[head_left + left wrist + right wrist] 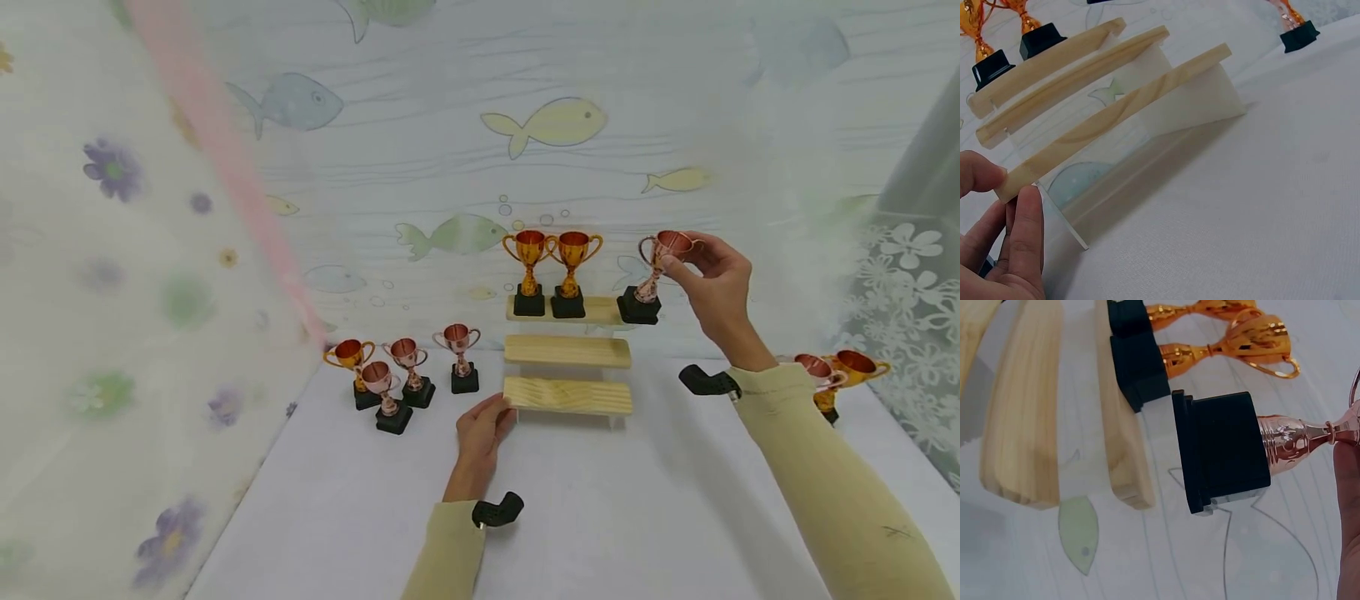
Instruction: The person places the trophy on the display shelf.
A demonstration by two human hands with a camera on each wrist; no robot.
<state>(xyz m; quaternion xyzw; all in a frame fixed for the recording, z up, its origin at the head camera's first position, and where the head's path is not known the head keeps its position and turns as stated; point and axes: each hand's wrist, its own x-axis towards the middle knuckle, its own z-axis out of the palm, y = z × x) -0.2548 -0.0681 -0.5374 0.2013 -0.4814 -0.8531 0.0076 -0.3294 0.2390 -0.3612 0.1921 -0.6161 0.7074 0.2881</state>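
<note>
A three-step wooden display stand (567, 396) rises against the wall. My left hand (478, 427) pinches the left end of its lowest step, thumb on top and fingers underneath in the left wrist view. Two gold trophy cups (529, 250) (573, 250) stand side by side on the top step. My right hand (717, 279) grips a rose-gold trophy cup (649, 283) by its bowl, slightly tilted, at the top step's right end. In the right wrist view its black base (1222, 450) hangs apart from the wood, beside the gold trophies.
Left of the stand, on the white table (337, 517), are a gold trophy (349, 357) and several rose-gold trophies (458, 342). Behind my right forearm stand another gold trophy (855, 367) and a rose-gold one (816, 369). Fish-patterned cloth (420, 167) hangs behind.
</note>
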